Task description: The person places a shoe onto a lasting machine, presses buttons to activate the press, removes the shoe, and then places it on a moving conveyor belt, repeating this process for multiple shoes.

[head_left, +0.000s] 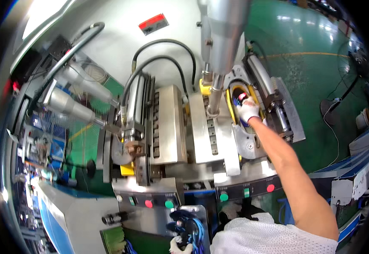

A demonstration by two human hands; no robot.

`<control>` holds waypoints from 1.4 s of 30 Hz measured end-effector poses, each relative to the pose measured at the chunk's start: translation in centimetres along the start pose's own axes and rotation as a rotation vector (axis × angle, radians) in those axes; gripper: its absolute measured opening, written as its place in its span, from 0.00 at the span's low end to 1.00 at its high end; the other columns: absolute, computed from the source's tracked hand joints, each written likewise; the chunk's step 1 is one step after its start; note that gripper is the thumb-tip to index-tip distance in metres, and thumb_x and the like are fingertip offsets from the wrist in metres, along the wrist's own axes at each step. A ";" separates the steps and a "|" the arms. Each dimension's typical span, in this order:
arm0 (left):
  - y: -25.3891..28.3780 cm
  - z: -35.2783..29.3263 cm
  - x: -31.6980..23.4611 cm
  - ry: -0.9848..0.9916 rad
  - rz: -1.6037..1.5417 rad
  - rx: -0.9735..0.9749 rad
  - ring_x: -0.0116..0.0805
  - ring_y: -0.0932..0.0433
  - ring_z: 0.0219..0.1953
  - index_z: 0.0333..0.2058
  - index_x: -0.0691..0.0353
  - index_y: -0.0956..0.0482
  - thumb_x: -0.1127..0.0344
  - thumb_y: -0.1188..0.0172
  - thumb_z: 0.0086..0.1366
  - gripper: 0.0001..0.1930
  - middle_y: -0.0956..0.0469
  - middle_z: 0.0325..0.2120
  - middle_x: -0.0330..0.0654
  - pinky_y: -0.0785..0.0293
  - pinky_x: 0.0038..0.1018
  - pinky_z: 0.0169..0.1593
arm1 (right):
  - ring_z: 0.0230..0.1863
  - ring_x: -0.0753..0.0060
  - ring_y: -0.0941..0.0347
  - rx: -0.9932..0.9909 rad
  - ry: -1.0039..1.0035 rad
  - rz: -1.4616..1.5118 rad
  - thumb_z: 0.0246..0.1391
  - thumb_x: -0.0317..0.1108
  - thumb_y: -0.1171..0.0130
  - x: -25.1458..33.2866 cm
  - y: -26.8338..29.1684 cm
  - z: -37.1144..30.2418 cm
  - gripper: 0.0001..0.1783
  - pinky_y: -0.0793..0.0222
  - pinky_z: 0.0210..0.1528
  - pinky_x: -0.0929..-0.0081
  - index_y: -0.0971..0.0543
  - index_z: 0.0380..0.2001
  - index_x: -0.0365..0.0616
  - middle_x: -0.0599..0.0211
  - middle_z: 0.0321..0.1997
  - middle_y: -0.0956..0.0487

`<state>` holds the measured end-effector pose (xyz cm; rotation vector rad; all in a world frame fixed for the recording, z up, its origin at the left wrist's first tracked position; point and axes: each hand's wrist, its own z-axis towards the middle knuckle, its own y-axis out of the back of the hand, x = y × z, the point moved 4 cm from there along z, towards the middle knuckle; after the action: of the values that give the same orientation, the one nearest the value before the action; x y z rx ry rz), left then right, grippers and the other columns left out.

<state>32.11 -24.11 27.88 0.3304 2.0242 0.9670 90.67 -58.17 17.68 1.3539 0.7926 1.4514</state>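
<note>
My right hand (248, 111), in a white glove, reaches into the right station of a metal machine. Its fingers are closed on a dark blue shoe-like piece (236, 101) with a red patch, seated inside a yellow-edged oval mould (230, 108). The hand covers part of that piece. Low in the view, my left hand (181, 246), also gloved, is partly cut off by the lower edge. Its curled fingers touch a bunch of black-and-blue shoe-like pieces (188, 224) on a grey tray (203, 213); whether they grip one is unclear.
Metal press blocks (170, 127) and silver cylinders (224, 34) surround the moulds. Front panels carry a red button (270, 188) and a green button (223, 197). Black hoses (163, 41) arch over the left station. A floor fan (330, 111) stands at the right on green flooring.
</note>
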 end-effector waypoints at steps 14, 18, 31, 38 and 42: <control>-12.9 2.9 26.2 0.701 -0.242 -0.600 0.58 0.29 0.61 0.68 0.67 0.45 0.58 0.31 0.59 0.45 0.33 0.60 0.62 0.33 0.42 0.65 | 0.71 0.52 0.35 -0.067 0.472 0.285 0.65 0.43 0.41 6.8 8.6 -15.4 0.38 0.41 0.71 0.63 0.39 0.71 0.35 0.46 0.70 0.31; -13.5 3.6 25.1 0.604 -0.253 -0.374 0.61 0.27 0.60 0.71 0.69 0.53 0.37 0.44 0.66 0.50 0.32 0.62 0.65 0.36 0.48 0.65 | 0.76 0.52 0.42 0.137 0.723 0.399 0.62 0.28 0.42 12.1 9.4 -34.4 0.40 0.47 0.75 0.62 0.46 0.74 0.35 0.46 0.76 0.41; 15.8 7.2 49.8 0.178 0.108 -0.703 0.57 0.28 0.57 0.53 0.67 0.25 0.57 0.34 0.61 0.26 0.24 0.51 0.58 0.32 0.47 0.60 | 0.81 0.47 0.60 0.388 0.470 -0.412 0.44 0.36 0.26 6.7 3.0 -45.7 0.63 0.52 0.75 0.49 0.55 0.76 0.41 0.48 0.81 0.56; 29.3 11.2 59.5 0.668 0.279 -0.442 0.51 0.28 0.63 0.62 0.57 0.28 0.44 0.34 0.59 0.36 0.26 0.60 0.51 0.30 0.49 0.61 | 0.78 0.49 0.49 0.811 0.090 -0.533 0.44 0.55 0.29 -0.9 2.3 -54.7 0.58 0.46 0.72 0.47 0.43 0.72 0.38 0.48 0.78 0.46; 20.3 11.3 66.2 0.384 0.504 -0.743 0.53 0.20 0.49 0.48 0.61 0.23 0.52 0.31 0.57 0.25 0.19 0.46 0.52 0.24 0.47 0.50 | 0.74 0.51 0.40 0.921 0.090 -0.634 0.46 0.58 0.31 4.9 2.5 -56.6 0.54 0.41 0.70 0.52 0.38 0.70 0.39 0.51 0.75 0.39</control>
<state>-1.42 30.97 0.38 0.2554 1.7607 2.1401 35.42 -46.05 11.99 1.4581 1.8901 0.6303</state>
